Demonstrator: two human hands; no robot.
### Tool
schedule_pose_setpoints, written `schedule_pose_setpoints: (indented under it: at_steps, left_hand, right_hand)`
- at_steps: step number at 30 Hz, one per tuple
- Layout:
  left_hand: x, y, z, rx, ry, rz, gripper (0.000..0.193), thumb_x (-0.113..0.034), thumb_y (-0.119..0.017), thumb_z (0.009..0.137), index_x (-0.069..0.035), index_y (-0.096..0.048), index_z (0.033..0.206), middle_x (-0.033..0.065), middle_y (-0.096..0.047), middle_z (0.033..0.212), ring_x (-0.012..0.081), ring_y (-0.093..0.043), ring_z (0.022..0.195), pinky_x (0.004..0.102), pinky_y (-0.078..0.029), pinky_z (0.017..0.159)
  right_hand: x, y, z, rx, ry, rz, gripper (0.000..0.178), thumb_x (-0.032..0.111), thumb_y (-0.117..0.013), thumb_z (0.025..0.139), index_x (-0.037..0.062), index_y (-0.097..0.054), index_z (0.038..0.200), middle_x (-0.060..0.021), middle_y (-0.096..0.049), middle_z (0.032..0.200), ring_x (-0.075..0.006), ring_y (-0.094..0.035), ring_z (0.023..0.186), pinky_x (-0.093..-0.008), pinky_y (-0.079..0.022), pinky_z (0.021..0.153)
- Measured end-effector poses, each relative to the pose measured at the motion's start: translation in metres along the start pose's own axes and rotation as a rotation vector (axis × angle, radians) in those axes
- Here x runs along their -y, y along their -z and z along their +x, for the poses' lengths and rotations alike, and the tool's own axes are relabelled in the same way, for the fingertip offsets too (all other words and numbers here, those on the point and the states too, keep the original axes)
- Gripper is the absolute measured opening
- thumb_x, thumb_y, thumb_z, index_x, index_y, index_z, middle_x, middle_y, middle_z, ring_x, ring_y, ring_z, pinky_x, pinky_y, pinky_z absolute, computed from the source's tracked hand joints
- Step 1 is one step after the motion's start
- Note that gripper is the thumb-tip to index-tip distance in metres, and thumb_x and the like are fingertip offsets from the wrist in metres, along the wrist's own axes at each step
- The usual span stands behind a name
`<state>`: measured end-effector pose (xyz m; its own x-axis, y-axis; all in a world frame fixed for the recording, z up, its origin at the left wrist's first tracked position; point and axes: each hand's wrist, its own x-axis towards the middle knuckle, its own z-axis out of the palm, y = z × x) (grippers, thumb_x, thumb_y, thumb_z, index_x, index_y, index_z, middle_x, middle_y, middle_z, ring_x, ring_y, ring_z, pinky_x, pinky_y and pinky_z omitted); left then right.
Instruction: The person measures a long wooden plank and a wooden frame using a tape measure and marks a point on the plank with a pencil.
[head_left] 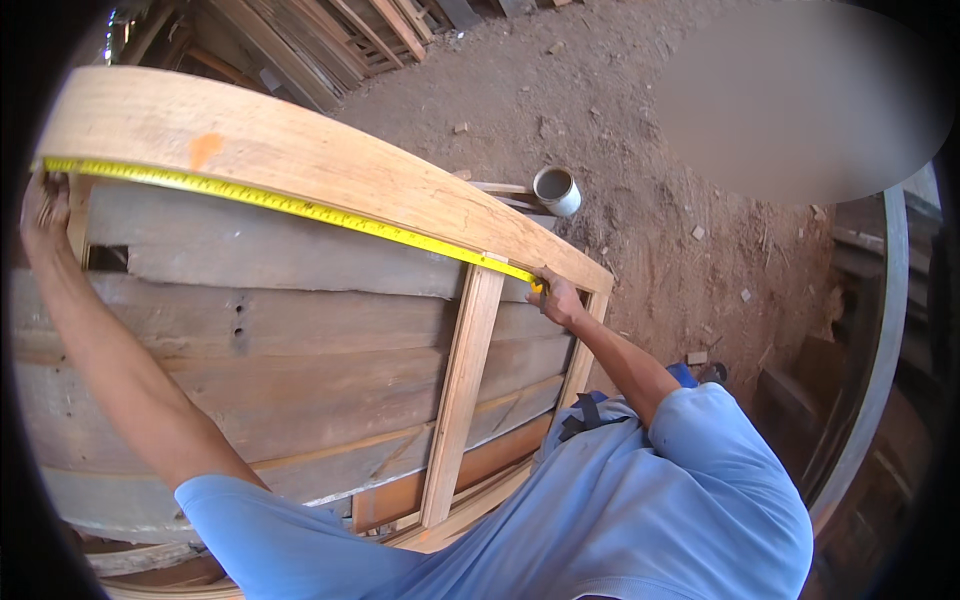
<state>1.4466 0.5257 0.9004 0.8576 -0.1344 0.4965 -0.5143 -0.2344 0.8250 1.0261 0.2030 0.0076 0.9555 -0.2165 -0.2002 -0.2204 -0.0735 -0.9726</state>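
A yellow tape measure (300,207) is pulled out along the inner edge of a broad pale wooden plank (330,155), the far side of a wooden frame. At the far left, my left hand (46,212) grips the tape's end against the frame's corner, its fingers partly hidden. My right hand (560,298) is closed round the other end near the plank's right end; most of the case is hidden behind the fingers. Between my hands, close to the right one, the tape passes over the top of a crosspiece (462,390) of the frame.
Weathered boards (280,330) lie beneath the frame as a bench. A white can (556,191) stands beyond the plank on the dirt ground (610,110). Timber lengths (310,45) are stacked at the back left. A grey metal bar (880,330) runs down the right side.
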Motion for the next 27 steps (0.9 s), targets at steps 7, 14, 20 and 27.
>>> schedule_pose_setpoints:
  at_steps: [7, 14, 20, 27]
  left_hand:
    - [0.032, -0.006, -0.007, -0.088, -0.003, -0.003, 0.023, -0.019, -0.062, 0.099, -0.003, -0.064, 0.114, 0.0067, -0.068, 0.100, 0.0195, -0.064, 0.084, 0.0319, -0.056, 0.070]
    - [0.018, -0.022, -0.022, -0.137, -0.009, 0.079, 0.026, -0.023, -0.060, 0.098, -0.002, -0.064, 0.113, 0.0086, -0.069, 0.099, 0.0230, -0.064, 0.085, 0.0360, -0.056, 0.069]
    - [0.029, -0.063, -0.054, -0.211, 0.039, 0.337, 0.030, -0.026, -0.059, 0.097, -0.002, -0.065, 0.113, 0.0102, -0.069, 0.098, 0.0260, -0.065, 0.086, 0.0395, -0.055, 0.068]
    - [0.040, -0.182, -0.188, -0.381, -0.444, -0.136, 0.014, -0.007, -0.075, 0.088, -0.003, -0.063, 0.094, 0.0079, -0.064, 0.081, 0.0144, -0.060, 0.062, 0.0261, -0.051, 0.051]
  right_hand:
    - [0.001, -0.017, 0.010, -0.141, 0.080, -0.011, 0.051, 0.013, -0.082, 0.073, 0.0013, -0.063, 0.119, -0.0211, -0.070, 0.105, -0.0381, -0.067, 0.098, -0.0433, -0.053, 0.086]
    - [0.002, -0.018, 0.012, -0.175, 0.137, 0.002, 0.046, 0.015, -0.082, 0.072, 0.0007, -0.064, 0.112, -0.0227, -0.069, 0.098, -0.0425, -0.066, 0.092, -0.0471, -0.051, 0.080]
    - [0.010, -0.017, 0.016, -0.088, 0.102, -0.093, 0.044, 0.017, -0.079, 0.076, 0.0025, -0.063, 0.115, -0.0225, -0.068, 0.105, -0.0443, -0.062, 0.098, -0.0483, -0.050, 0.086]
    - [-0.010, -0.006, 0.015, -0.033, -0.016, -0.073, 0.056, 0.009, -0.082, 0.075, 0.0023, -0.062, 0.127, -0.0149, -0.070, 0.108, -0.0272, -0.067, 0.100, -0.0377, -0.053, 0.091]
